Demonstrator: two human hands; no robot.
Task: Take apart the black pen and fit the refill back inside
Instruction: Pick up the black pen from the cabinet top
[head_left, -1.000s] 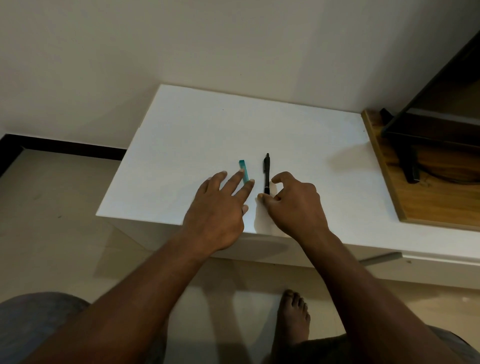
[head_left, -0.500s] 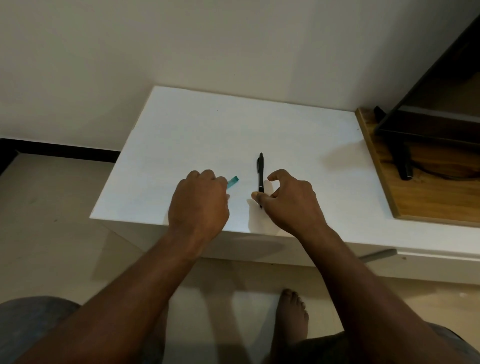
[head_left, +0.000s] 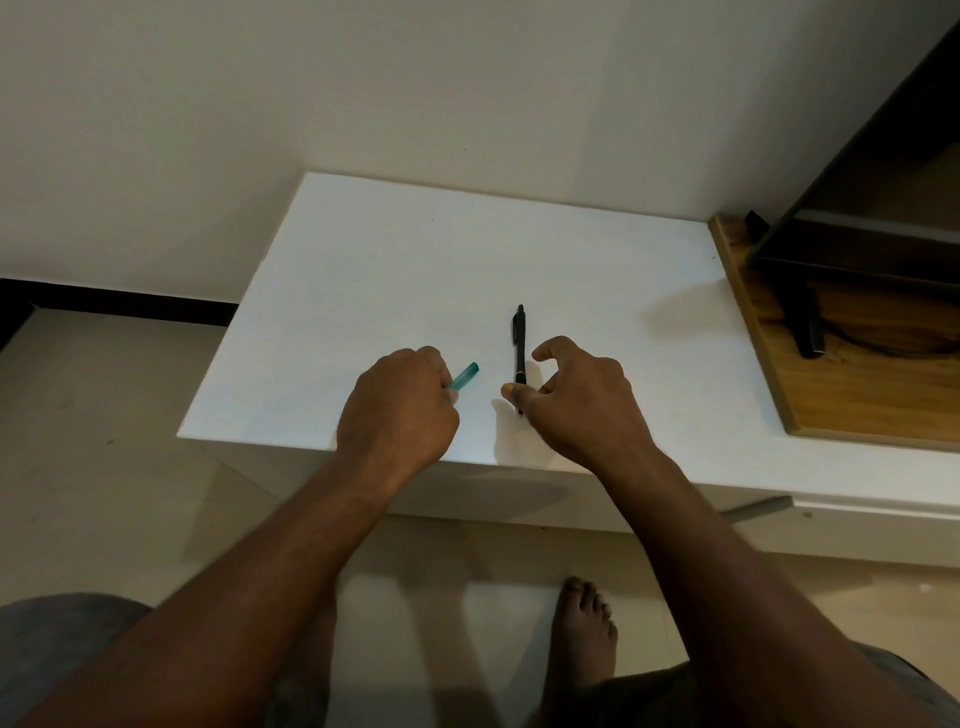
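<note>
The smooth white table (head_left: 395, 270) looks slick. The right hand (head_left: 576, 400) curls over the near end of the pen, thumb against it; I cannot tell if it grips. The left hand (head_left: 400, 410) clenches a teal plastic stick (head_left: 466, 375). The slim, round black pen (head_left: 520, 340) lies flat on the table, and a clumsy nudge could roll it away.

A home room: a low white cabinet (head_left: 415, 260) against a plain wall (head_left: 363, 93), tiled floor (head_left: 93, 415), a bare foot (head_left: 584, 629) below, a wooden shelf (head_left: 857, 395) beside it.
</note>
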